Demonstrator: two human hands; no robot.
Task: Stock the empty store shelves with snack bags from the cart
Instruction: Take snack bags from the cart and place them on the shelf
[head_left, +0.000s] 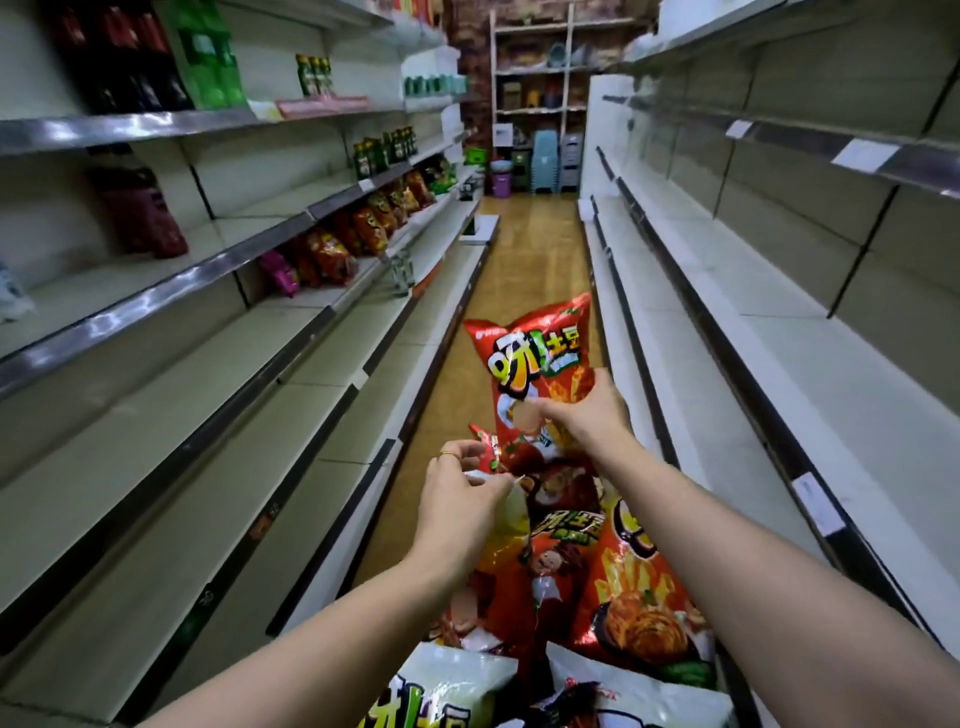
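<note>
My right hand (584, 415) grips a red snack bag (535, 358) by its lower part and holds it upright above the cart. My left hand (462, 499) pinches the top corner of a second red snack bag (550, 519) that lies in the pile. More red bags (639, 592) and white bags (447, 691) fill the cart at the bottom of the view. The cart's own frame is hidden under the bags. On the left, the shelves (218, 415) beside my arms are bare.
Farther along the left shelf stands a row of red snack bags (337, 249), with bottles (208, 57) on the upper levels. The right-hand shelves (779, 312) hold only price tags. The wooden aisle floor (535, 249) runs to a back rack with stacked stools (545, 161).
</note>
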